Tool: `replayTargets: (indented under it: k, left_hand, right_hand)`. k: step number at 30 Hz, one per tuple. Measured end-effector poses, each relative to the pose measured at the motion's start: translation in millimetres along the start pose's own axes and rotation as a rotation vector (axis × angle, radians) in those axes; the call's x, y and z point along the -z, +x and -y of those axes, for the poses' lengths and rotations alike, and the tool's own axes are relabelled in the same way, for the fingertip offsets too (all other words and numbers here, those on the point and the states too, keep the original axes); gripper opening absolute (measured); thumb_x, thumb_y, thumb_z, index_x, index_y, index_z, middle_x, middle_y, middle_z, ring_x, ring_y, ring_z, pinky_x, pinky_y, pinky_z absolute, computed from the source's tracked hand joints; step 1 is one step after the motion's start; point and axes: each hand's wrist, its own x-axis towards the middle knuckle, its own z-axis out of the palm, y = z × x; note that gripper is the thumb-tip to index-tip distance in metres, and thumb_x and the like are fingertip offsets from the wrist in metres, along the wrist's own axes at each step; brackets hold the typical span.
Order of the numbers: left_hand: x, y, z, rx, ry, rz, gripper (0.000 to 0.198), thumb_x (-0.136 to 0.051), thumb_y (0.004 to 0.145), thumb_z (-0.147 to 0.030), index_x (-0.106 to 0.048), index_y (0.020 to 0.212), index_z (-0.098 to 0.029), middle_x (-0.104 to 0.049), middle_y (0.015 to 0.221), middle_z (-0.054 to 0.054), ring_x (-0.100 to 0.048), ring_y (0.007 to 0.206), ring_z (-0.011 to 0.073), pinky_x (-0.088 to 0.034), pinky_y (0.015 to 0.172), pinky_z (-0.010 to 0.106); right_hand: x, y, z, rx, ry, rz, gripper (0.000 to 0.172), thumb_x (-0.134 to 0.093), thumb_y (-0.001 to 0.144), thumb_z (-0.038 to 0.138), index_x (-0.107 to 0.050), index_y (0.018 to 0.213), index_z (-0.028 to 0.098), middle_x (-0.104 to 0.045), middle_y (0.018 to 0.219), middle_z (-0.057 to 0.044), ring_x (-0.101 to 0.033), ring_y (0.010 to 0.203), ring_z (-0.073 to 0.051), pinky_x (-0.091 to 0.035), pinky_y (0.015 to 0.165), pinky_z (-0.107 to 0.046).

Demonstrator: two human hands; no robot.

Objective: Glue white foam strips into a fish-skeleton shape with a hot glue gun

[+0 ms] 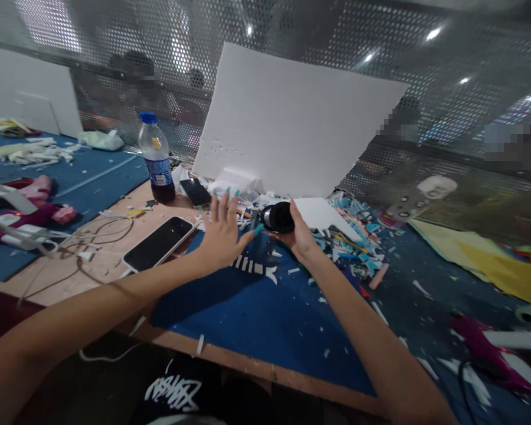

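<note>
My right hand (304,239) grips a black round object (279,217) with a silver band, its dark open end facing me. The exact kind cannot be made out. To its left, my left hand (221,236) hovers with fingers spread and holds nothing; its thumb tip comes close to the black object. Under both hands lies a blue cutting mat (256,330). On it, a row of small white pieces (251,265) forms a fishbone-like shape with a tail, partly hidden behind my left hand.
Foam scraps (358,254) pile up behind my right hand. A large white board (292,118) leans against the mesh. Left stand a soda bottle (160,168) and a phone (158,243). A magenta glue gun (500,360) lies right, with yellow sheets (491,260) beyond.
</note>
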Motion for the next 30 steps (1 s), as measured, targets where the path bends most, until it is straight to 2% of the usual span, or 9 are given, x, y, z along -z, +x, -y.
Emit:
replayTargets:
  k: [5,7,10,14,19,21,24,26,30]
  left_hand:
    - [-24.8,15,-20,0.033,-0.556,0.063,0.096,-0.05,0.081,-0.055,0.017,0.142,-0.023,0.003,0.152,0.019,-0.007,0.141,0.0311,-0.025,0.11,0.049]
    - [-34.8,17,-17,0.028,-0.721,0.121,0.094,-0.051,0.082,-0.05,0.018,0.141,-0.026,-0.007,0.15,0.019,-0.026,0.136,0.0284,-0.037,0.103,0.044]
    - [-42.6,15,-9,-0.001,-0.831,0.158,0.091,-0.056,0.081,-0.044,0.009,0.142,-0.023,-0.032,0.138,0.02,-0.05,0.115,0.0246,-0.047,0.09,0.039]
    - [-37.1,17,-3,-0.007,-0.732,0.123,0.07,-0.053,0.083,-0.038,-0.016,0.138,-0.015,-0.055,0.104,0.011,-0.056,0.082,0.0175,-0.048,0.073,0.033]
    - [-21.5,24,-4,-0.016,-0.529,0.159,0.027,-0.039,0.09,-0.032,-0.048,0.109,-0.016,-0.053,0.071,0.0,-0.051,0.065,0.0139,-0.038,0.061,0.027]
    - [-17.6,25,-6,-0.051,-0.466,0.16,0.023,-0.034,0.091,-0.029,-0.054,0.093,-0.017,-0.05,0.065,-0.001,-0.048,0.061,0.0132,-0.035,0.059,0.026]
    - [-15.2,25,-9,-0.129,-0.342,0.146,0.03,-0.031,0.092,-0.027,-0.053,0.075,-0.016,-0.049,0.062,0.0,-0.047,0.06,0.0137,-0.035,0.058,0.026]
    - [-15.0,25,-11,-0.197,-0.227,0.15,0.031,-0.032,0.093,-0.029,-0.053,0.073,-0.016,-0.053,0.066,0.002,-0.05,0.065,0.0155,-0.038,0.061,0.027]
    - [-16.8,24,-11,-0.35,0.052,0.084,0.028,-0.042,0.09,-0.033,-0.053,0.1,-0.01,-0.058,0.095,0.014,-0.054,0.091,0.0245,-0.044,0.079,0.037]
  right_hand:
    - [3,-8,-1,0.032,-0.049,0.044,0.066,-0.045,0.075,0.069,-0.046,0.127,0.029,-0.066,0.086,-0.006,-0.062,0.061,-0.019,-0.048,0.047,-0.031]
    - [6,-10,-4,0.032,-0.078,0.06,0.068,-0.045,0.075,0.07,-0.041,0.131,0.032,-0.065,0.084,-0.004,-0.059,0.055,-0.018,-0.044,0.044,-0.029]
    - [12,-9,-10,0.04,-0.076,0.044,0.069,-0.047,0.073,0.069,-0.039,0.133,0.034,-0.064,0.08,-0.001,-0.055,0.048,-0.015,-0.039,0.041,-0.026]
    - [14,-6,-13,0.063,0.028,-0.017,0.067,-0.05,0.072,0.066,-0.041,0.13,0.035,-0.062,0.077,0.0,-0.053,0.047,-0.014,-0.038,0.04,-0.024]
    - [14,-7,-8,0.035,0.16,-0.075,0.067,-0.052,0.071,0.065,-0.041,0.128,0.033,-0.063,0.082,-0.002,-0.056,0.054,-0.015,-0.041,0.046,-0.027]
    - [15,-7,-5,0.042,0.195,-0.092,0.064,-0.05,0.071,0.067,-0.047,0.121,0.028,-0.063,0.081,-0.003,-0.055,0.054,-0.015,-0.041,0.047,-0.027]
    - [20,-4,-3,0.058,0.19,-0.075,0.064,-0.042,0.071,0.074,-0.058,0.103,0.021,-0.062,0.071,-0.006,-0.048,0.046,-0.013,-0.035,0.04,-0.025]
    - [25,-1,-2,0.058,0.192,-0.078,0.068,-0.037,0.07,0.078,-0.06,0.094,0.018,-0.061,0.065,-0.006,-0.043,0.042,-0.012,-0.031,0.036,-0.025]
    - [36,7,-4,0.056,0.227,-0.148,0.075,-0.036,0.066,0.082,-0.061,0.091,0.015,-0.062,0.065,-0.008,-0.047,0.044,-0.014,-0.037,0.037,-0.027]
